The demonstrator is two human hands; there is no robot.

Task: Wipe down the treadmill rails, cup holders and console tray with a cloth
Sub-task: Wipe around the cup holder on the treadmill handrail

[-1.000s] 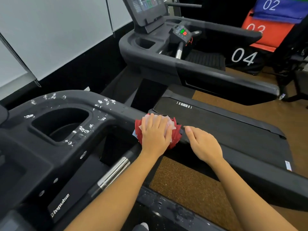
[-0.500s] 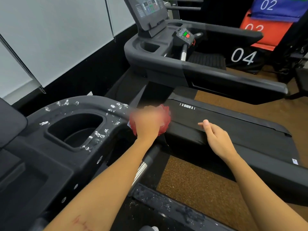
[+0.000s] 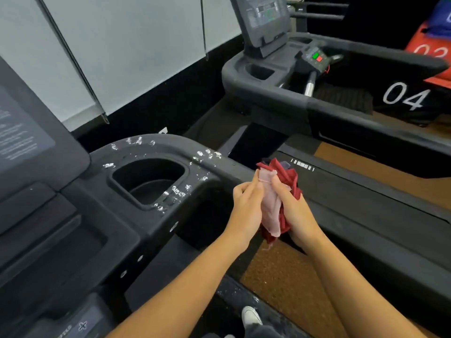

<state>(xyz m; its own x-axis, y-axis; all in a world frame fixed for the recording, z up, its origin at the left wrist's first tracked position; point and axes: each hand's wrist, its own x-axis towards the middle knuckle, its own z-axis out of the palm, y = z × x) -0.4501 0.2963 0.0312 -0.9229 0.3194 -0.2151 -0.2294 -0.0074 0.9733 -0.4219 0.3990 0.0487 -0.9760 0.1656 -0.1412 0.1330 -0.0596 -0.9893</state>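
The near treadmill (image 3: 156, 230) has white flecks (image 3: 178, 191) scattered round its cup holder (image 3: 148, 184), so that rim looks like the next patch to wipe. The red and pink cloth (image 3: 271, 206) is bunched in the air by the rail (image 3: 366, 228), with the fingers (image 3: 253, 189) of the left hand (image 3: 246, 206) and right hand (image 3: 295, 213) clamped on it. It is best refolded to a clean flat face, then used to sweep the flecks inward. Beyond are a pale wall (image 3: 122, 45), a second treadmill (image 3: 366, 113) and a brown floor (image 3: 280, 276).

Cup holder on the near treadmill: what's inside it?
Inside the cup holder only a dark, bare-looking floor shows. White flecks sit on its rim, not visibly inside. The part under the near rim is hidden, and shadow covers the deeper corners.
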